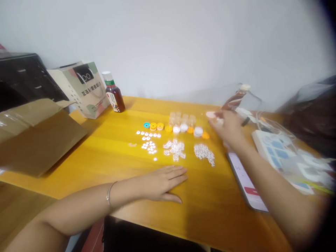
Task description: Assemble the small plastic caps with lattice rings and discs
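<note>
My left hand (162, 182) lies flat on the yellow table (126, 168), fingers stretched out, holding nothing. My right hand (227, 127) hovers at the right of the small parts, blurred by motion, with a small pale piece (210, 114) pinched at its fingertips. Ahead of my hands lie three heaps of tiny white pieces (174, 148), a row of coloured and white round caps (168, 127), and several small clear cups (182, 119).
A phone (246, 183) lies under my right forearm. A white power strip (275, 148) and cables sit at the right. Two dark bottles (114, 92) (233, 99), a printed box (84, 87) and an open cardboard box (36, 136) stand at back and left.
</note>
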A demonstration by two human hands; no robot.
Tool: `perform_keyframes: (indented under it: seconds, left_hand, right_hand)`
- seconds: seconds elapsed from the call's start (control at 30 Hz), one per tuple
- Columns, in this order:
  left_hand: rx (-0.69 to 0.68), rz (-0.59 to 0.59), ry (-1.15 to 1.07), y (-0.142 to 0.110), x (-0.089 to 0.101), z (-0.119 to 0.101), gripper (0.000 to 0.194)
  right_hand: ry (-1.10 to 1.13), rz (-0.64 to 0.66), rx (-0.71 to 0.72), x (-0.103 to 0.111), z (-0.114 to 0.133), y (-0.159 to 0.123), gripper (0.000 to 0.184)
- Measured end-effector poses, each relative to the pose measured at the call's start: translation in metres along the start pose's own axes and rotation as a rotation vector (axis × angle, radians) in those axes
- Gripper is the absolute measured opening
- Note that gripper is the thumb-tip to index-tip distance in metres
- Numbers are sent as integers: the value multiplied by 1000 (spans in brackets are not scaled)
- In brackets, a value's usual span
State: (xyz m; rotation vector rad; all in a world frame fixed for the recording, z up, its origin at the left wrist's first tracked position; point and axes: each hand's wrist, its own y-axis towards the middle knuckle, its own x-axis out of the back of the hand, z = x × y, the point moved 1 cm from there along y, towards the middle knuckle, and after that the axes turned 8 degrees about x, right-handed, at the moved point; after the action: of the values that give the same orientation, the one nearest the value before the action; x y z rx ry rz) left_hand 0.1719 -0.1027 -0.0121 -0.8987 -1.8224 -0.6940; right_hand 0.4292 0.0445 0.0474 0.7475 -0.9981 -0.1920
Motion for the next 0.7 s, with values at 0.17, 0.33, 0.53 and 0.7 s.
perform_keyframes:
  seconds: [0.17, 0.33, 0.53, 0.7]
  left_hand:
    - [-2, -13, 17, -2, 0, 2, 68]
    - [-57, -76, 17, -6, 6, 3, 57]
    - [-90, -141, 3, -7, 8, 2, 46]
    - [149, -543, 2, -8, 32, 36, 28]
  right_hand:
    - [221, 200, 118, -7, 80, -78, 13]
    - [310, 591, 293, -18, 99, -113, 28]
    - [373, 651, 233, -24, 92, -103, 31]
    - [411, 680, 186, -20, 93, -103, 30]
